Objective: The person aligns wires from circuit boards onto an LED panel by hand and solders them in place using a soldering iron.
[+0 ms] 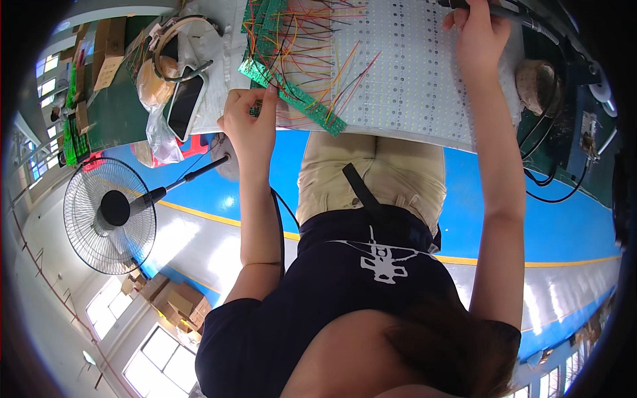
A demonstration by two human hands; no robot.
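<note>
Inspecting a green tabletop (109,129), with a pale panel (398,79) of dotted rows extending to its near edge. Noted toward the panel's left side: green boards (265,23) grouped at the far edge, plus one long green strip (302,103) in front of them. Found the strip skewed, long axis from far left to near right, near-right end close to the panel's near edge. Recorded a phone (184,106) left of the strip, by the tabletop's near edge.

Located the right hand (483,33) at the panel's far right corner, well apart from the strip, fingers curled around a black corded tool (514,14). Located the left hand (251,123) at the near edge, clearly the nearer of the two. Found its thumb and forefinger drawn almost together, just beside the strip's left part, with most of the strip's length off to the right and nearward. Cannot tell whether gripping the strip, a wire or nothing. Noted, lastly, thin wires (292,56) in red, yellow and dark colours across boards and panel.
</note>
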